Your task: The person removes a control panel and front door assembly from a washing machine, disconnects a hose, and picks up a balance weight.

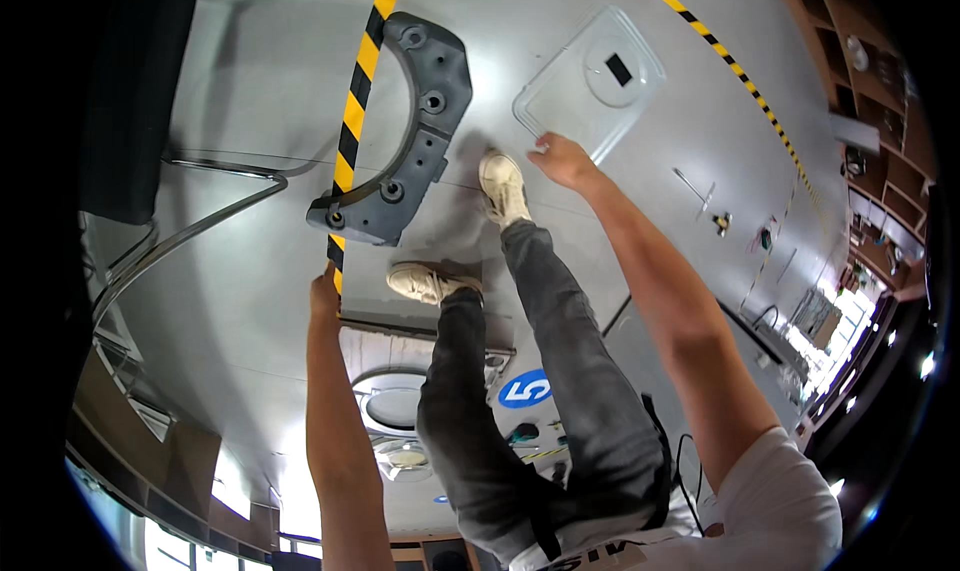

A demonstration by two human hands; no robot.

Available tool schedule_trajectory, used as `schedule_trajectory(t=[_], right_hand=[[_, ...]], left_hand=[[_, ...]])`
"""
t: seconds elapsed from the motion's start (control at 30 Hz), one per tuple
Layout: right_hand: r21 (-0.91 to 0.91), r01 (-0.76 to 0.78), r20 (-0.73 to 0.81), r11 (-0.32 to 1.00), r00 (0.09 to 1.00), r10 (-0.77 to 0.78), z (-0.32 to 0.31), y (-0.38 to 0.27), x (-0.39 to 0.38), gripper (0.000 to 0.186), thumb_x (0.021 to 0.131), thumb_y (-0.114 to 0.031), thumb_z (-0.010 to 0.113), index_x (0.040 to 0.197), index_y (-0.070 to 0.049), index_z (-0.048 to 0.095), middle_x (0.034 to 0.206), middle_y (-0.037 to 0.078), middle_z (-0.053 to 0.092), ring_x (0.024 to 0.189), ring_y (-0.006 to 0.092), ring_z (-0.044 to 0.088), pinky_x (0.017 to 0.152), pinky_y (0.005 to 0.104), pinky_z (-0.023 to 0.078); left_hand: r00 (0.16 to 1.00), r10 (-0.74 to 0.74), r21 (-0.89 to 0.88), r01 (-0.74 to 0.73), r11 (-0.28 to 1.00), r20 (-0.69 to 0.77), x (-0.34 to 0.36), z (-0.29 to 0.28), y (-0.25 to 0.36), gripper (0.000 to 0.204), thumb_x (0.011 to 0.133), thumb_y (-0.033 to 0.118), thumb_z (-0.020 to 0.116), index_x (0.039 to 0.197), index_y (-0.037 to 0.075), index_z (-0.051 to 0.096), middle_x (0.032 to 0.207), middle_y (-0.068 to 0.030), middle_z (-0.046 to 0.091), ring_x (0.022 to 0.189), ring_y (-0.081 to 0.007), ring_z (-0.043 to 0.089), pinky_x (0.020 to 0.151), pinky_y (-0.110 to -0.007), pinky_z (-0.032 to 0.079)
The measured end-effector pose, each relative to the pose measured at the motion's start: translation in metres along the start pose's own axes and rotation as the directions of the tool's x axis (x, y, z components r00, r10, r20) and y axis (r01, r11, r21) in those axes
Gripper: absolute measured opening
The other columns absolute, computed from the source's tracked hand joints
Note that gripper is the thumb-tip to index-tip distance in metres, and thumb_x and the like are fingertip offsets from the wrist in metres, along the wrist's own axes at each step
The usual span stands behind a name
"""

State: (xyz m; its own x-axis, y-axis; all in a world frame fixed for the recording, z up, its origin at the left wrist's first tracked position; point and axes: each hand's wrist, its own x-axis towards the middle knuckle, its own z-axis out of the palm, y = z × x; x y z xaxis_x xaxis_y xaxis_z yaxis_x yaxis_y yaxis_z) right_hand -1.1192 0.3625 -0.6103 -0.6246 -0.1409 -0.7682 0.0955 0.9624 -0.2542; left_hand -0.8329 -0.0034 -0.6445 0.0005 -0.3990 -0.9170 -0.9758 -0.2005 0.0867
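My right hand [564, 161] reaches forward to the near edge of a clear, pale panel [560, 86] with rounded corners and a round raised area. Its fingers show partly bent and apart, with no object visible between them. The hand overlaps the panel's edge, and I cannot tell whether it touches. My left hand [324, 293] hangs low beside the yellow-and-black floor tape [353, 117], its fingers mostly hidden. Just ahead of it lies a dark grey, crescent-shaped block [425, 151] with several bolt holes, one end over the tape.
A black seat [125, 101] on a bent chrome frame [190, 236] stands at left. Small tools, including a thin metal rod [690, 186], lie on the floor at right. Wooden shelves [880, 101] line the far right. Behind my feet is a round blue floor sign [525, 388].
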Motion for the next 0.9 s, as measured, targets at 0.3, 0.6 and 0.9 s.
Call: schedule_trajectory(t=[0.3,0.6,0.9], right_hand=[[-0.132,0.13,-0.264,0.983,0.951,-0.162,0.032,-0.107,0.206,0.111,0.063,-0.062,0.072,0.14,0.0,0.021,0.139,0.021,0.034,0.128,0.037,0.035,0.101,0.0441,0.038],[-0.119,0.023,-0.048,0.993,0.998,-0.029,0.022,-0.134,0.242,0.125,0.051,-0.068,0.075,0.139,0.0,0.019,0.138,0.028,0.03,0.127,0.0429,0.035,0.103,0.0442,0.036],[-0.187,-0.003,-0.11,0.982,0.994,-0.018,0.03,-0.155,0.24,0.124,0.054,-0.062,0.077,0.142,-0.001,0.014,0.139,0.027,0.029,0.129,0.0445,0.03,0.102,0.0459,0.036]], left_hand=[[0.947,-0.314,-0.352,0.273,0.895,-0.065,0.133,0.054,0.046,0.12,0.059,0.066,0.072,0.14,0.001,0.011,0.134,-0.0203,0.037,0.119,-0.0345,0.042,0.094,-0.052,0.036],[0.909,-0.417,-0.704,0.309,0.639,0.021,0.178,0.086,0.037,0.09,0.062,0.048,0.08,0.131,0.007,0.041,0.129,-0.0114,0.049,0.113,-0.0277,0.05,0.088,-0.05,0.043],[0.954,-0.289,-0.721,0.145,0.678,-0.08,0.18,0.087,0.024,0.081,0.065,0.042,0.079,0.128,0.005,0.045,0.122,-0.0107,0.054,0.109,-0.0249,0.053,0.087,-0.042,0.045]])
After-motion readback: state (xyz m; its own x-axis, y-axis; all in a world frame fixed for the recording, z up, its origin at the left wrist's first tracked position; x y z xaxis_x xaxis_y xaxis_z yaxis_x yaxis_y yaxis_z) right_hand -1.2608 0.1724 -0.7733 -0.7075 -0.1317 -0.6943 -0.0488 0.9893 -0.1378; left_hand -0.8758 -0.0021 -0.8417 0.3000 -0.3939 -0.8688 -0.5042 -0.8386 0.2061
